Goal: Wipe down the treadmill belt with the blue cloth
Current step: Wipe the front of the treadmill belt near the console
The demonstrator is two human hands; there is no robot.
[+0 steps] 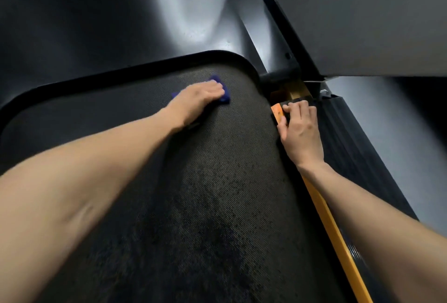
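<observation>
The blue cloth [225, 95] is a small, deep-blue, crumpled wad lying on the far end of the treadmill belt [205, 181], close to the curved black lip where the belt meets the glossy dark motor cover [121, 24], and only its edges show. The left hand [198, 99] lies flat over it, fingers stretched out together and pressing it onto the dark, finely dotted belt surface. The right hand [301, 133] rests with fingers loosely extended on the ribbed side rail [343, 128], thumb against the orange strip [338, 235] along the belt's right edge.
</observation>
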